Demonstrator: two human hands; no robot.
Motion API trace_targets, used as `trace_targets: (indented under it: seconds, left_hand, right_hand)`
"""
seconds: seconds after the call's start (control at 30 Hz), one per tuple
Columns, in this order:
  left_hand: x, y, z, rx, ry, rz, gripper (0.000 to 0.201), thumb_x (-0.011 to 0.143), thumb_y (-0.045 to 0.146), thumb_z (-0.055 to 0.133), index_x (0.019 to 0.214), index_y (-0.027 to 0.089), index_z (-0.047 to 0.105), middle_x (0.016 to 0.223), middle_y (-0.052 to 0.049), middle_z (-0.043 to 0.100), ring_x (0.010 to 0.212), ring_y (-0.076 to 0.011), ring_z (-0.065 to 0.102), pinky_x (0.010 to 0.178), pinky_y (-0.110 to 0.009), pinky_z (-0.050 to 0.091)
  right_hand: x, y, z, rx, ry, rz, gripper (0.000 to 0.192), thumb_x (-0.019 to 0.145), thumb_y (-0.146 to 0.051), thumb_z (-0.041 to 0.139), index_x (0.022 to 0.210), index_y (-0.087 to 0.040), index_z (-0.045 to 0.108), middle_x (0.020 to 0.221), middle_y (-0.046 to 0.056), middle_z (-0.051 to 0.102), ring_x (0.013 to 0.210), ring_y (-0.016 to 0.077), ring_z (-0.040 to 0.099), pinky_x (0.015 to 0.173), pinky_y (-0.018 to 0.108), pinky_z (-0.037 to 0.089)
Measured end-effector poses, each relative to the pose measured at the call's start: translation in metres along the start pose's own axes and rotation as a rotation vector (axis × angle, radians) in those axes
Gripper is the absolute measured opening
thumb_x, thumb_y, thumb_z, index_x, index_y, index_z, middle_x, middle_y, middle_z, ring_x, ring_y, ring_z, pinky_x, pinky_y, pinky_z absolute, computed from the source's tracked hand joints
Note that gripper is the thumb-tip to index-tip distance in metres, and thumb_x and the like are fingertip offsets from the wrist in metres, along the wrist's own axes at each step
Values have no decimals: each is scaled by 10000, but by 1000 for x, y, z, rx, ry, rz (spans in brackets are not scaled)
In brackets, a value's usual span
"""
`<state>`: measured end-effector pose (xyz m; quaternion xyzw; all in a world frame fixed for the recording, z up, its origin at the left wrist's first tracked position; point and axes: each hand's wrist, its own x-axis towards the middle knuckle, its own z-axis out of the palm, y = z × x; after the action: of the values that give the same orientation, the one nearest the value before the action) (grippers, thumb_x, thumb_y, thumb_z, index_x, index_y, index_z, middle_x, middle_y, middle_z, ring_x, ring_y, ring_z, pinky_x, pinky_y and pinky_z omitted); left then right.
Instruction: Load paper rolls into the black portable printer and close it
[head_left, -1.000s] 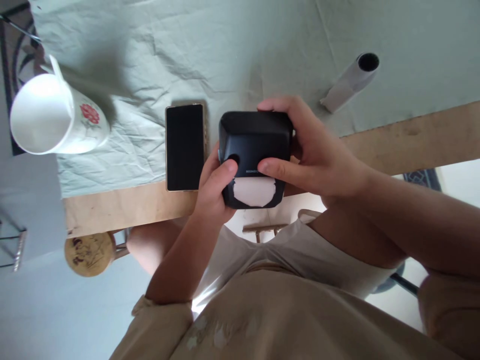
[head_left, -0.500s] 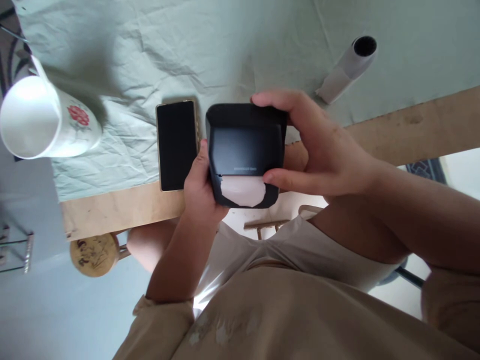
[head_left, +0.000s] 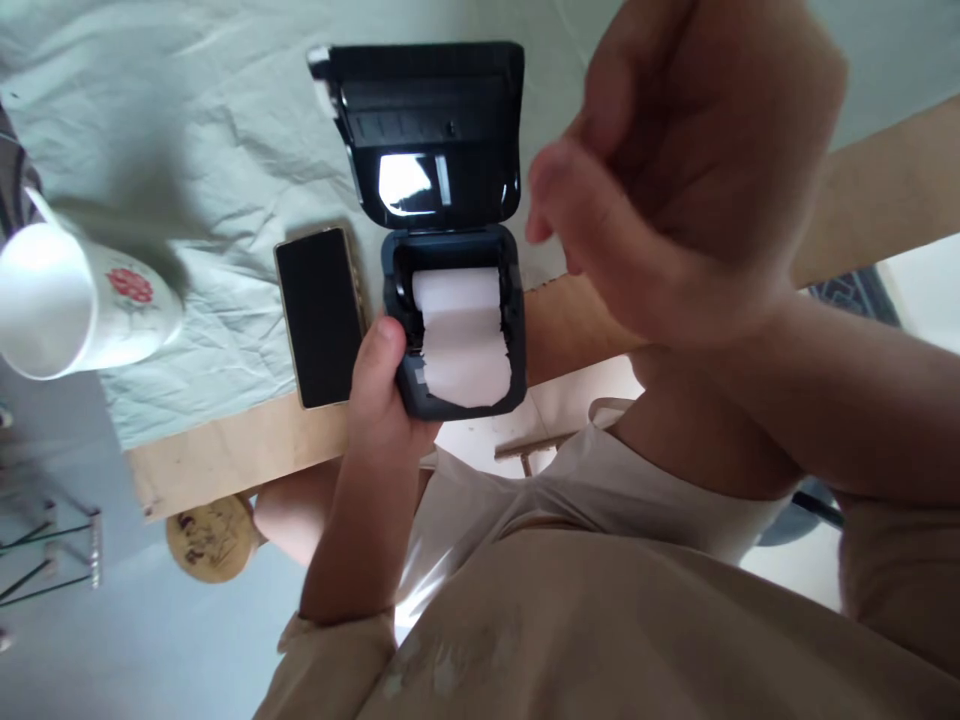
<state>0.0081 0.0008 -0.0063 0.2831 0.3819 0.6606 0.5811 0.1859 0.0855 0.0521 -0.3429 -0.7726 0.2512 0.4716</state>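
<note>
A small black label printer (head_left: 517,385) rests in my left hand (head_left: 386,385), with the thumb along its left wall and the fingers hidden beneath. Its lid (head_left: 442,100) stands swung up and away from me. Inside lies a white paper roll (head_left: 457,290), and its ragged loose end hangs over the front rim. My right hand (head_left: 697,190) is raised close to the camera, to the right of the lid and apart from it. The right fingers are loosely bent, and I see nothing held in them.
A phone (head_left: 322,320) lies on the green cloth (head_left: 240,120) left of the printer. Further left, a white mug (head_left: 127,310) with a red flower lies on its side. The wooden table edge (head_left: 240,445) runs below, with a round stool (head_left: 210,540) beyond it.
The printer's lid has gone from closed to open, showing the paper roll. My right hand has let go of the printer and risen toward the camera. The left hand keeps its hold.
</note>
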Motion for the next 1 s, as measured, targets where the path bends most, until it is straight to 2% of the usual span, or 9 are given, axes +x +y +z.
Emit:
trace_targets:
  seconds: [0.17, 0.27, 0.33, 0.5, 0.63, 0.7, 0.8, 0.93, 1.0]
  left_hand:
    - [-2, 0, -1, 90, -53, 55, 325, 1012, 305, 516, 1174, 138, 743, 1097, -47, 770, 1064, -119, 712, 959, -202, 566]
    - [-1, -1, -3, 79, -67, 47, 324, 1006, 304, 531, 1191, 138, 740, 1107, -44, 774, 1064, -121, 714, 945, -197, 571]
    - [-1, -2, -5, 72, -67, 26, 315, 1000, 292, 531, 1183, 147, 743, 1102, -36, 778, 1056, -123, 718, 936, -198, 577]
    - [-4, -1, -2, 87, -25, 12, 334, 1016, 339, 519, 1168, 143, 743, 1127, -34, 777, 1086, -127, 713, 964, -204, 575]
    - [-4, -1, 4, 66, 94, 26, 280, 999, 306, 548, 1082, 140, 757, 1052, -17, 791, 1034, -119, 727, 963, -192, 564]
    - [-1, -1, 8, 10, 137, 55, 298, 1014, 344, 535, 1030, 152, 762, 1003, 7, 793, 1009, -104, 730, 986, -192, 552]
    - [4, 3, 10, -76, 108, 44, 389, 1049, 404, 458, 1015, 160, 758, 980, 8, 786, 1157, -138, 696, 1143, -298, 479]
    - [6, 9, 9, -115, 53, 27, 485, 1076, 433, 345, 1097, 149, 737, 1050, 2, 776, 1274, -149, 644, 1256, -367, 355]
    - [5, 9, 9, -112, 27, 26, 503, 1079, 433, 323, 1089, 146, 735, 1068, 4, 773, 1327, -150, 609, 1278, -375, 316]
  right_hand:
    - [1, -14, 5, -648, -636, 114, 299, 949, -398, 387, 1089, -303, 634, 1104, -63, 689, 853, 129, 601, 620, 259, 200]
    - [-1, -24, 8, -747, -770, 153, 336, 993, -373, 319, 1078, -346, 644, 1237, -94, 660, 790, 113, 560, 603, 287, 132]
    - [-2, -26, 10, -726, -772, 155, 316, 994, -369, 325, 1061, -332, 631, 1216, -85, 669, 682, 92, 481, 592, 288, 129]
    - [0, -20, 10, -671, -680, 251, 233, 892, -366, 472, 1096, -285, 551, 791, -5, 640, 554, 83, 312, 590, 247, 157]
    - [10, -9, -4, -214, -585, 93, 279, 784, -258, 590, 1049, -178, 563, 957, -27, 624, 698, 13, 446, 657, 218, 364]
    - [15, 0, -12, 23, -477, -14, 354, 889, -418, 495, 1083, -130, 564, 1091, -35, 601, 861, -5, 532, 766, 194, 445]
    - [18, 14, -17, 88, -242, 108, 613, 948, -480, 119, 1046, -86, 578, 891, -68, 578, 793, -7, 579, 689, 216, 421]
    - [12, 25, -16, 389, -267, 257, 301, 852, -345, 548, 1000, -86, 593, 723, -77, 490, 594, -12, 516, 536, 153, 368]
    - [8, 27, -16, 211, -279, 203, 334, 829, -332, 663, 1052, -94, 594, 853, -56, 543, 690, -36, 482, 584, 133, 371]
